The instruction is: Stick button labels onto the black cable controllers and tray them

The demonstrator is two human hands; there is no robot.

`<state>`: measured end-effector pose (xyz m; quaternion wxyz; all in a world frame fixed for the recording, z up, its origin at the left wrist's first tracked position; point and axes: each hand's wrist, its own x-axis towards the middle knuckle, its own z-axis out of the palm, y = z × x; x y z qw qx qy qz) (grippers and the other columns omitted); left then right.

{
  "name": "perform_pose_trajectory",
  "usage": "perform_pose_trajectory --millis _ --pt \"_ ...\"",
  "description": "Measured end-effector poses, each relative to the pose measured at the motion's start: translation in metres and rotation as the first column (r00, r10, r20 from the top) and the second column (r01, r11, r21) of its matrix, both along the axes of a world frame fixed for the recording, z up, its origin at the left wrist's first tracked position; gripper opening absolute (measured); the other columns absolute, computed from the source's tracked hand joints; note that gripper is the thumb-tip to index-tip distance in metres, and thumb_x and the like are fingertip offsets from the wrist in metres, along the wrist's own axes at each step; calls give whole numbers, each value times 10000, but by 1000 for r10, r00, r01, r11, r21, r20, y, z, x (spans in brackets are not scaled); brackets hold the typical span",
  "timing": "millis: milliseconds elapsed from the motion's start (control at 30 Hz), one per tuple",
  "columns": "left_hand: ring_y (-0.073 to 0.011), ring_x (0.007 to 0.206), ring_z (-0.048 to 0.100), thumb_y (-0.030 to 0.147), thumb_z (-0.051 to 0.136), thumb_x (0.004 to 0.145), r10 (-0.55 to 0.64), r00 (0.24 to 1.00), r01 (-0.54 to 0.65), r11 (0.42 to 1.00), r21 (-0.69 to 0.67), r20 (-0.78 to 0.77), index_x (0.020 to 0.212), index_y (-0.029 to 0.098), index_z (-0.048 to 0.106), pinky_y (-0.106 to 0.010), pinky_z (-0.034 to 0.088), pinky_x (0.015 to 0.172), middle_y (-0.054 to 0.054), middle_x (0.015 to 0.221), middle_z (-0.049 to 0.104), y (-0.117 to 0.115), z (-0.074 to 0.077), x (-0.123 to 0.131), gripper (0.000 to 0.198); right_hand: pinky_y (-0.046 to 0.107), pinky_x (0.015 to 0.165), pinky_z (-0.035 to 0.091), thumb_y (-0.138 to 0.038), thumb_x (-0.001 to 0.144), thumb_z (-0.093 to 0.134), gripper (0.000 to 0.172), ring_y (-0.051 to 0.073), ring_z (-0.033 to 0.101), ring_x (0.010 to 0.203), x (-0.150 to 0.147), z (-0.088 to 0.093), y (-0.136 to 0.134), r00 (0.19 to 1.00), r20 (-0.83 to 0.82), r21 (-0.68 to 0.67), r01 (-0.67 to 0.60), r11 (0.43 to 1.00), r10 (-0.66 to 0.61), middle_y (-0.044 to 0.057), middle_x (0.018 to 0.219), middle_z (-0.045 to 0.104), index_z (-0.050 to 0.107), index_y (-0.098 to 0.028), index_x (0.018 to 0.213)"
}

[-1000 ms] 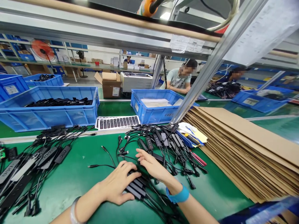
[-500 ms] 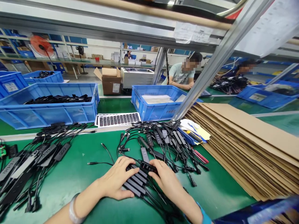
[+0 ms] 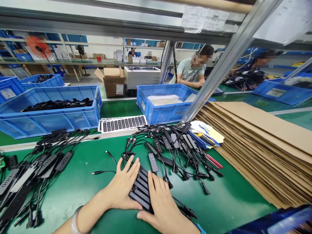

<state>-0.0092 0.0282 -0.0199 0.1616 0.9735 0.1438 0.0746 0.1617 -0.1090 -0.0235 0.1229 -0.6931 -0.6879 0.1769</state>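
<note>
A row of several black inline controllers (image 3: 140, 187) lies side by side on the green mat (image 3: 80, 182). My left hand (image 3: 123, 188) rests flat against the row's left side, fingers stretched out. Flat along the row's right side lies my right hand (image 3: 161, 203), its thumb under the near end. Neither hand grips anything. Just beyond the row a loose grey-faced controller (image 3: 153, 162) lies among a tangle of black cables and controllers (image 3: 175, 146).
A second heap of controllers (image 3: 31, 172) covers the left of the mat. Blue bins (image 3: 51, 120) (image 3: 165, 112) stand behind, with a label sheet (image 3: 123, 123) between them. Stacked cardboard sheets (image 3: 263, 143) fill the right. Other people work at the far bench.
My right hand drew back from the cable pile, set a controller onto the row, and now lies flat beside it. My left hand opened flat against the row.
</note>
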Motion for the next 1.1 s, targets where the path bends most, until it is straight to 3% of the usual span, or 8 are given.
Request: perform_pose_trajectory --millis 367,500,600,667,767,867,967,1100 --pt "-401 1481 42 223 651 678 4 995 -18 991 -129 -102 1542 174 -64 -722 36 1096 -235 1606 45 -2 28 -3 1123 580 1089 265 -343 684 625 980 417 373 1275 -9 29 29 987 -152 -108 33 994 -50 270 1406 427 236 -3 1517" --pt "-377 1396 323 379 681 798 364 874 -341 931 -128 323 1416 222 426 -597 252 1096 -189 1530 356 0 72 -19 687 421 934 435 -568 781 512 765 284 547 1082 33 57 50 553 -800 -322 -71 944 -232 181 1215 597 469 -105 1389" --pt "-267 999 623 484 548 889 605 706 -414 774 -479 369 940 180 676 -417 463 907 -114 1020 692 -1 90 -24 333 336 724 478 -696 803 332 757 224 604 842 58 73 67 -35 -888 -424 -330 844 -459 166 1007 661 575 -87 1182" --pt "-218 791 652 547 515 892 574 806 -277 580 -766 144 810 166 683 -351 503 772 -80 794 698 -6 84 -17 424 290 639 456 -729 791 300 783 216 605 811 65 80 74 -241 -821 -370 -464 805 -517 176 967 663 573 -76 1126" --pt "-232 903 685 621 612 809 359 933 -54 188 -981 18 1047 154 683 -371 517 832 -129 988 729 -15 62 5 529 247 556 406 -740 787 295 784 223 606 826 67 84 75 -348 -787 -312 -487 816 -509 199 975 664 570 -75 1097" --pt "-253 1121 629 678 516 842 365 921 120 68 -990 137 1198 150 608 -417 464 989 -167 1214 649 -19 53 29 643 276 582 442 -711 786 300 744 227 615 816 69 83 66 -356 -825 -259 -451 854 -438 189 975 681 588 -92 1084" --pt "-279 1137 596 651 494 861 342 919 43 403 -914 195 1310 170 527 -472 458 1002 -155 1207 623 -17 60 46 659 384 761 504 -640 777 334 668 236 638 852 77 80 53 -361 -883 -165 -364 917 -302 156 978 701 612 -111 1076" --pt "-343 1282 425 423 754 728 63 967 9 960 -280 246 1308 219 532 -561 333 1097 -146 1362 496 -14 54 69 654 453 891 483 -627 781 362 624 253 643 930 84 81 45 -348 -919 -110 -225 968 -185 140 1004 706 621 -134 1060"
